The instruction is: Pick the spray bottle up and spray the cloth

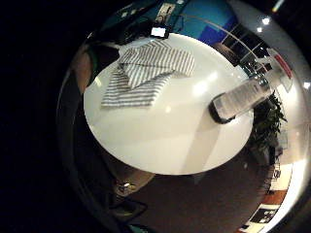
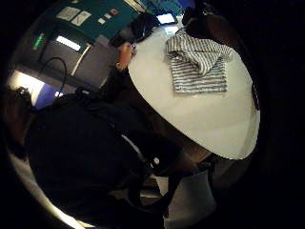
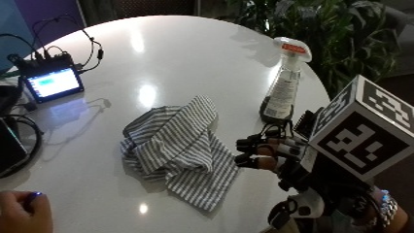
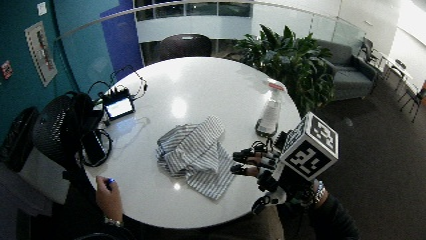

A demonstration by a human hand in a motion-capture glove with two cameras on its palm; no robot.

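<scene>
Table [image 3: 194,53]: cloth [image 3: 181,150], spray bottle [image 3: 284,87], monitor [image 3: 52,82]

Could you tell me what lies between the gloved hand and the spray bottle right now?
Nothing: the outside view shows only bare white table between the hand and the bottle. The cloth lies off to the hand's side.

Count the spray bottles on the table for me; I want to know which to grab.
1. The spray bottle stands upright near the table's edge, beside the striped cloth, beyond the gloved right hand.
</scene>
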